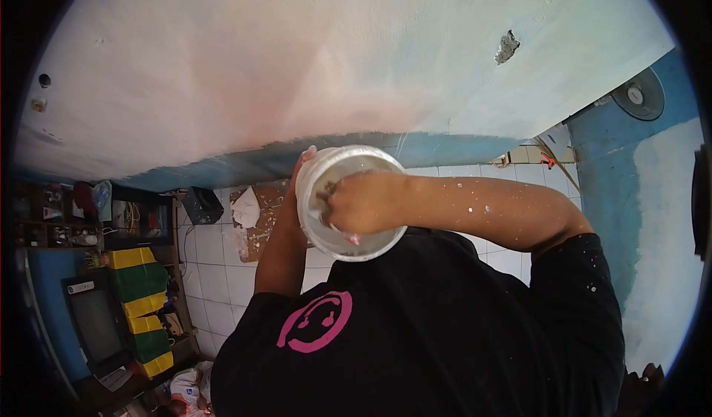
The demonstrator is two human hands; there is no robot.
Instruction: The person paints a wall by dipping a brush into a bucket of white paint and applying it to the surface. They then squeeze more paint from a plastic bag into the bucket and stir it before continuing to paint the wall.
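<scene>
A white plastic bucket point(389, 248), smeared with whitish paint, is held up in front of my chest. My left hand point(305, 159) grips it from the left side; only its fingertips and edge show past the rim. Inside the bucket's mouth is my right hand point(365, 203), its fingers curled downward. A small reddish-pink end pokes out below that hand, but what the fingers hold is mostly hidden. White paint specks dot my right forearm.
Ahead rises a wall point(311, 68) coated whitish over blue, with a chipped hole point(507, 47). A paint-spotted board point(261, 245) with a white sheet-like piece point(245, 208) lies on the tiles. Shelves and a screen point(96, 320) stand left; a fan point(638, 94) is right. Another person point(187, 389) is lower left.
</scene>
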